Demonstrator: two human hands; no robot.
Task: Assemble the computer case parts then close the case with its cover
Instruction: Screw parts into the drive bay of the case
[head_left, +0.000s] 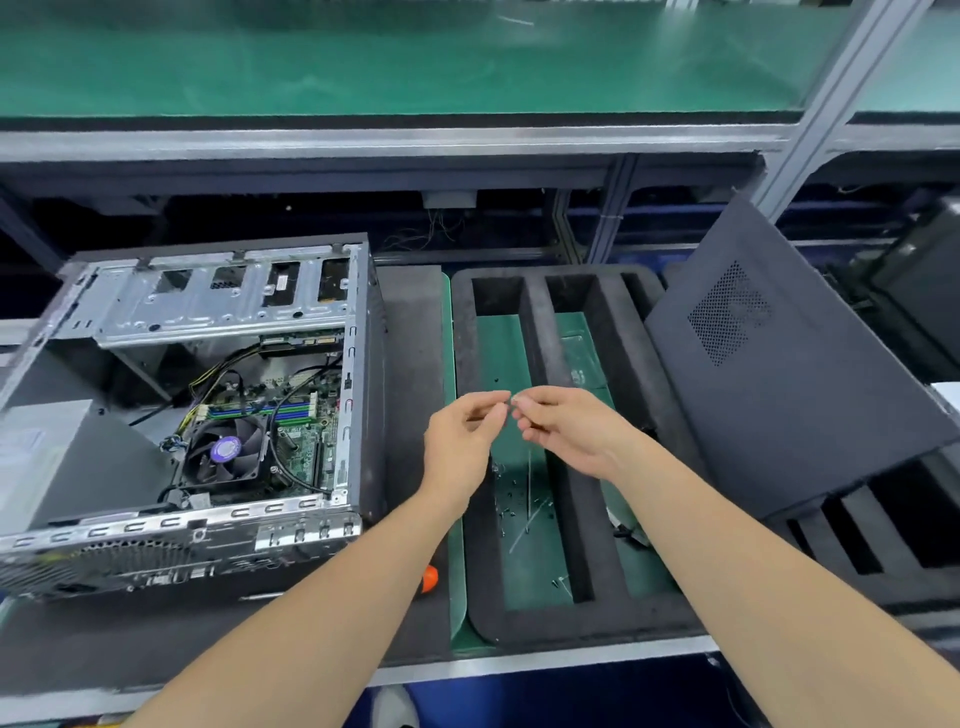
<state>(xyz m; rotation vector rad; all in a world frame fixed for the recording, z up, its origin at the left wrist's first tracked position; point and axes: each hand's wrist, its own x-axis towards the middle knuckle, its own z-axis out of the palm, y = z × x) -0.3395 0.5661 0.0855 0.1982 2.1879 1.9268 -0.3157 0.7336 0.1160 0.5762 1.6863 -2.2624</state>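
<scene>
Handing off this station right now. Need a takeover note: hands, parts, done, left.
Right hand pinches a tiny part, too small to identify. Left hand fingertips meet it, grip unclear. Both are above the foam tray.
Case lies open at left, board and fan inside. Cover is off, leaning at right. Loose screws lie in the tray. Orange-handled tool is beside the case.
Done: internals appear in.
Left: probably fastening, then cover on.

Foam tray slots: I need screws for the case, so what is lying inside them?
Small dark screws lie scattered on the green mat in the leftmost slot of the foam tray. The right forearm covers part of the others.
</scene>
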